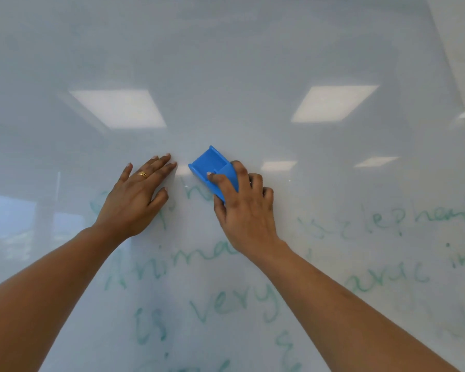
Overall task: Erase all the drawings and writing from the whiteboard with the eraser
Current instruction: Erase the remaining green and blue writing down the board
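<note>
Single head-worn wide-angle cam, looking forward at the glossy white whiteboard (226,63) from close up, so the board fills nearly the whole frame. Both forearms enter from the bottom corners. The left hand (134,200), right hand (247,210) and blue plastic eraser (212,167) land just below frame centre.

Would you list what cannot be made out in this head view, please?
Head view: eraser underside, hidden against the whiteboard under the right hand.
Head view: green writing, some letters behind the left hand and right hand.
Head view: lowest writing line, cut off by the bottom edge.
</note>
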A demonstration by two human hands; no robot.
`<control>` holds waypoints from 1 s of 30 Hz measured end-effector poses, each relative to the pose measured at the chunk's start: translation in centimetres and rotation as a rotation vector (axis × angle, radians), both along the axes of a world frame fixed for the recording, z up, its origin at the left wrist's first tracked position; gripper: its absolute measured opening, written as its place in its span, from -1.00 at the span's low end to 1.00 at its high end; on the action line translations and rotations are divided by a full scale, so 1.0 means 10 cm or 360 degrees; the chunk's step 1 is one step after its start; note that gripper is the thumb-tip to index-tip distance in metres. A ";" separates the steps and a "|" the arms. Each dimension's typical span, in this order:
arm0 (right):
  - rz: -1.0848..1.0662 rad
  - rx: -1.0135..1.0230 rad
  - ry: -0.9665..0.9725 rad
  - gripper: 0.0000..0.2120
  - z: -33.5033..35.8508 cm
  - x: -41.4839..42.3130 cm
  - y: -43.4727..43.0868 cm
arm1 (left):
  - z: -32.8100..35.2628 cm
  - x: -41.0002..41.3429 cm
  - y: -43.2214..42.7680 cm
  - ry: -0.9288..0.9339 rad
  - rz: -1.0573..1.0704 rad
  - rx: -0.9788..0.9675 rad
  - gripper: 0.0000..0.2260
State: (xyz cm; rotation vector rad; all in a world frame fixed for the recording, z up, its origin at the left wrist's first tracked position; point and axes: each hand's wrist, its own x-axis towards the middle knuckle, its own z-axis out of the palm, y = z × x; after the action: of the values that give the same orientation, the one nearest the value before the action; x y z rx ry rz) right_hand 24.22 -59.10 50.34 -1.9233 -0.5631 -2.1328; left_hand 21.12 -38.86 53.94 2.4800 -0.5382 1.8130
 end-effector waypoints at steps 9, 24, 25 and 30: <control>-0.0003 0.0180 0.0031 -0.67 0.19 0.03 -0.43 | -0.01 0.02 -0.02 -0.0029 -0.0069 -0.0043 -0.35; -0.0030 0.0358 0.0020 -0.62 0.06 0.05 -0.18 | -0.08 -0.05 0.13 -0.0028 0.0005 -0.0040 -0.34; -0.0019 0.0363 0.0026 -0.61 0.06 0.04 -0.15 | -0.09 -0.06 0.19 -0.0035 0.0020 -0.0059 -0.34; -0.0008 0.0385 0.0042 -0.57 0.04 -0.01 0.12 | -0.12 -0.16 0.71 -0.0075 0.0189 -0.0235 -0.42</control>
State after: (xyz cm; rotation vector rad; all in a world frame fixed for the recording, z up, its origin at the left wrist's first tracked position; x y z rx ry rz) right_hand 24.14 -57.89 50.76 -1.8186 -0.2798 -2.0669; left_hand 19.47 -31.79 52.73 2.4242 -0.2524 1.8805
